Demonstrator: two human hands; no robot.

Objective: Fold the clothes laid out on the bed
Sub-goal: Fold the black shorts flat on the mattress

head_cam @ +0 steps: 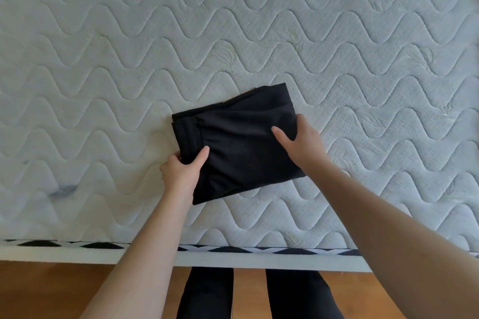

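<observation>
A black garment [238, 145], folded into a compact tilted rectangle with its ribbed waistband at the left, lies on the white quilted mattress [233, 33]. My left hand [181, 171] grips its lower-left edge, thumb on top and fingers curled underneath. On the right edge, my right hand [300, 142] holds the fabric with the thumb lying on top and the fingers wrapped behind the fold.
The mattress edge with a black-and-white trim [233, 248] runs along the front. Below it are a wooden floor [51, 290] and my legs in black trousers [259, 295]. No other clothes are in view.
</observation>
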